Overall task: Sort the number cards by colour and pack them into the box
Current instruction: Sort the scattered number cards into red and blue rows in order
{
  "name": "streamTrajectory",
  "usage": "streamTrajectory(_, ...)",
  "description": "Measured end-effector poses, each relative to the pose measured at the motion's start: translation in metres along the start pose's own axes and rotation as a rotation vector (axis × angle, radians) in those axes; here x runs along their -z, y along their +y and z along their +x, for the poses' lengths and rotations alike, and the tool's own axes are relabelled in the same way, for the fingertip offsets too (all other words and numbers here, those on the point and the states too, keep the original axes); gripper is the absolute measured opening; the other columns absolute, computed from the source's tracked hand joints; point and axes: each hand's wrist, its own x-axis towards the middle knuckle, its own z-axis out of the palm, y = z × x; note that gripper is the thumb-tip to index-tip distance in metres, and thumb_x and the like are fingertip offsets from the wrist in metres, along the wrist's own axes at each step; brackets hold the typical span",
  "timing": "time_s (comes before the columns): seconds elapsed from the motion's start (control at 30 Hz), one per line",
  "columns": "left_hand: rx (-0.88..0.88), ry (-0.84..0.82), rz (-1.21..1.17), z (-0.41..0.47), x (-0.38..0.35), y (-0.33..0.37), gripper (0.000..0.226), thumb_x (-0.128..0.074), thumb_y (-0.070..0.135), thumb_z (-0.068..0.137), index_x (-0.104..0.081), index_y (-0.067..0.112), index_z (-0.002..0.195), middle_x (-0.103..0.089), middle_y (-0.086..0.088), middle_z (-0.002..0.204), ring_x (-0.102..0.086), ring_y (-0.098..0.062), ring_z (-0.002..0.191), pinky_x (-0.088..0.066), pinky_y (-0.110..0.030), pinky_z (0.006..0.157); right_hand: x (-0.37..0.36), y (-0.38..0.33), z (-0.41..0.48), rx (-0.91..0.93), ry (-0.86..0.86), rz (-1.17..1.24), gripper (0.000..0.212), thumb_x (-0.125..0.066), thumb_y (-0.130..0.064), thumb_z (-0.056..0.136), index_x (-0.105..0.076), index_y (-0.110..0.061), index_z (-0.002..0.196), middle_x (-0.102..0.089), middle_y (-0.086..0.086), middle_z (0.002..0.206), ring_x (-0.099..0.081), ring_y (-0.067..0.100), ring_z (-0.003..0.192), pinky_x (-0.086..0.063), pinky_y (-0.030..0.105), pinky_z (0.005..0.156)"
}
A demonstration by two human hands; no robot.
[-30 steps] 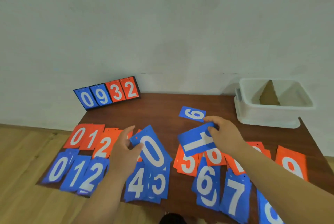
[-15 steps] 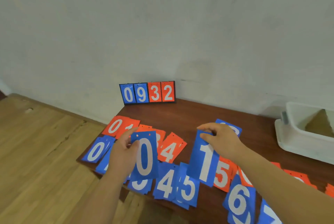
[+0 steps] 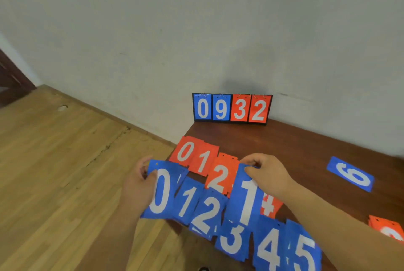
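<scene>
Both hands have swung left along the bench (image 3: 306,152), the left hand (image 3: 135,187) pinching the blue 0 card (image 3: 161,194) in its fingers and the right hand (image 3: 269,175) pinching the blue 1 card (image 3: 247,200) above the blue row (image 3: 207,214), so sorting continues, with the box out of view.

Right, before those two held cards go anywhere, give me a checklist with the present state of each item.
1. Left hand grips the blue 0 card: ok.
2. Right hand pinches the blue 1 card at its top edge: ok.
3. Both held cards are one colour, blue: ok.
4. Box in sight to pack into: not ok, it is out of frame.
5. All blue cards gathered: not ok, the blue 6 card lies alone, far right on the table.
6. Each hand holds a single card only: cannot tell.
</scene>
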Motion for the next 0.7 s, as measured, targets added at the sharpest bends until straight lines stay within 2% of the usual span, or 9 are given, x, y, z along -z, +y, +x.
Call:
streamTrajectory(0.07,0.028,-0.043,0.052,0.021,0.005,-0.016,0.04,-0.059,0.013,0.094,-0.06,0.036,0.127,-0.07,0.008,0.099,-0.068,-0.009,0.081,-0.056,-0.037,0.08,-0.023,-0.003,0.011,-0.034,-0.033,-0.008,0.018,-0.064,-0.015,0.096,-0.067,-0.032,0.101,-0.067,-0.01,0.098,-0.059,0.011,0.06,-0.045,0.019,0.053)
streamTrajectory(0.17,0.05,-0.117,0.094,0.05,0.006,-0.04,0.042,-0.059,0.013,0.095,-0.059,0.035,0.131,-0.069,0.006,0.107,-0.069,-0.014,0.089,-0.057,-0.042,0.086,-0.059,-0.007,0.025,-0.081,-0.053,-0.007,0.022,-0.064,-0.01,0.095,-0.068,-0.03,0.1,-0.065,-0.011,0.093,-0.056,0.003,0.057,-0.041,0.013,0.049)
streamTrajectory(0.23,0.05,-0.183,0.123,0.069,0.003,-0.052,0.041,-0.059,0.012,0.097,-0.059,0.034,0.131,-0.069,0.007,0.104,-0.069,-0.015,0.088,-0.057,-0.04,0.084,-0.084,-0.008,0.033,-0.111,-0.076,-0.017,0.022,-0.065,-0.009,0.093,-0.07,-0.03,0.101,-0.065,-0.008,0.091,-0.059,0.009,0.064,-0.043,0.011,0.052)
streamTrajectory(0.3,0.053,-0.25,0.146,0.086,-0.002,-0.06,0.042,-0.058,0.011,0.097,-0.059,0.037,0.13,-0.069,0.01,0.101,-0.069,-0.015,0.088,-0.058,-0.037,0.082,-0.109,-0.01,0.042,-0.134,-0.129,-0.036,0.021,-0.066,-0.011,0.093,-0.072,-0.025,0.108,-0.064,-0.008,0.093,-0.057,0.004,0.066,-0.041,0.012,0.056)
streamTrajectory(0.43,0.039,-0.342,0.207,0.118,-0.016,-0.071,0.042,-0.056,0.012,0.098,-0.058,0.039,0.129,-0.066,0.015,0.103,-0.067,-0.006,0.087,-0.056,-0.031,0.077,-0.152,-0.018,0.064,-0.142,-0.23,-0.09,0.025,-0.062,-0.02,0.098,-0.067,-0.025,0.121,-0.061,-0.008,0.111,-0.059,0.013,0.094,-0.043,0.021,0.075)
streamTrajectory(0.57,0.047,-0.398,0.238,0.137,-0.032,-0.088,0.044,-0.056,0.015,0.099,-0.055,0.04,0.135,-0.065,0.02,0.098,-0.066,-0.002,0.079,-0.052,-0.02,0.064,-0.184,-0.016,0.086,-0.157,-0.246,-0.119,0.026,-0.06,-0.02,0.099,-0.065,-0.022,0.125,-0.062,-0.005,0.114,-0.058,0.014,0.097,-0.043,0.019,0.079)
streamTrajectory(0.6,0.051,-0.411,0.253,0.139,-0.036,-0.093,0.045,-0.057,0.016,0.099,-0.053,0.04,0.137,-0.066,0.022,0.103,-0.066,-0.002,0.086,-0.051,-0.02,0.068,-0.19,-0.014,0.089,-0.164,-0.241,-0.14,0.026,-0.06,-0.021,0.099,-0.065,-0.023,0.125,-0.063,-0.004,0.116,-0.059,0.015,0.1,-0.045,0.021,0.082)
streamTrajectory(0.63,0.064,-0.43,0.269,0.139,-0.039,-0.098,0.048,-0.058,0.018,0.099,-0.05,0.038,0.142,-0.065,0.019,0.116,-0.066,-0.007,0.102,-0.053,-0.023,0.079,-0.195,-0.011,0.092,-0.17,-0.237,-0.166,0.027,-0.06,-0.022,0.099,-0.064,-0.023,0.125,-0.063,-0.004,0.119,-0.06,0.017,0.105,-0.047,0.024,0.086)
streamTrajectory(0.7,0.076,-0.481,0.367,0.14,-0.044,-0.105,0.059,-0.061,0.027,0.098,-0.038,0.035,0.152,-0.051,0.007,0.145,-0.05,-0.017,0.132,-0.045,-0.031,0.105,-0.198,-0.005,0.095,-0.179,-0.227,-0.221,0.031,-0.061,-0.027,0.098,-0.061,-0.022,0.129,-0.061,-0.002,0.124,-0.059,0.02,0.112,-0.049,0.031,0.094)
